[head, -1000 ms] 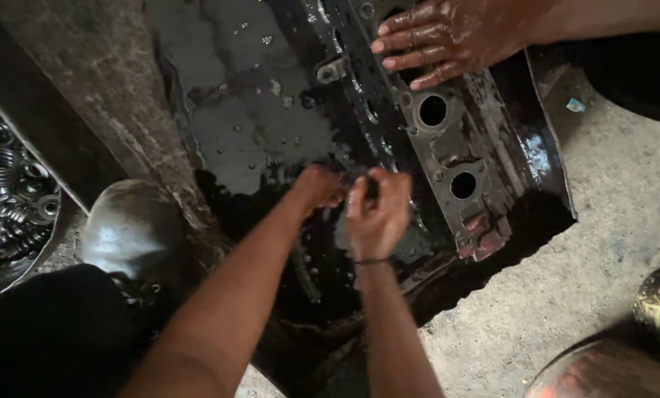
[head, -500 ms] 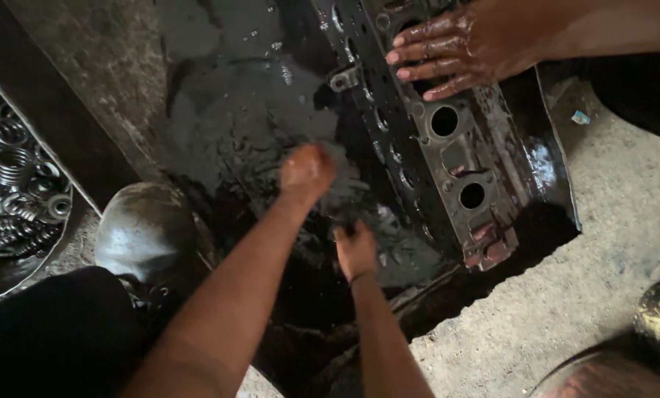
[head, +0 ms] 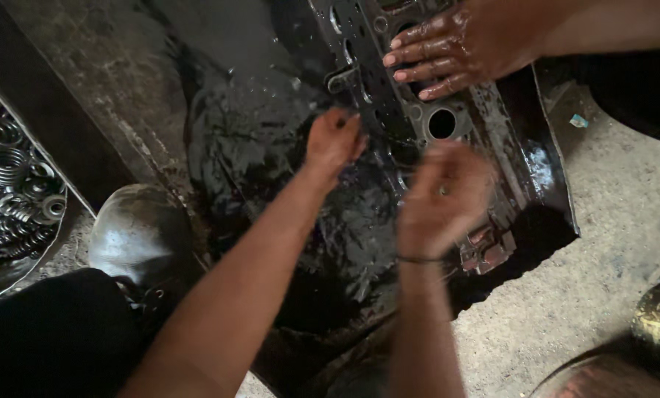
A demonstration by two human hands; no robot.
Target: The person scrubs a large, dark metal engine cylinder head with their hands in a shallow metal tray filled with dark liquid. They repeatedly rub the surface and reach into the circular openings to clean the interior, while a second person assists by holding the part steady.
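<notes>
An oily metal cylinder head point(head: 503, 151) with round bores lies in a shallow tray of black liquid point(head: 256, 147). My left hand point(head: 334, 140) is wet, its fingers curled, and it rests at the head's left edge just above the liquid. Lifted over the near end of the head, my right hand point(head: 444, 195) is blurred by motion with bent fingers; whether it holds something is unclear. It has a thin dark band at the wrist. Another person's oily hand point(head: 455, 48) lies flat on the far part of the head.
A pan of several coil springs point(head: 9, 184) sits at the left edge. A rounded shiny metal object point(head: 134, 232) stands near my left forearm, and a dark rounded vessel point(head: 654, 324) is at bottom right. Concrete floor point(head: 617, 221) lies to the right of the tray.
My hands, close together a second ago, have come apart. The left has gone up and away along the head's edge; the right has risen out of the liquid to the right.
</notes>
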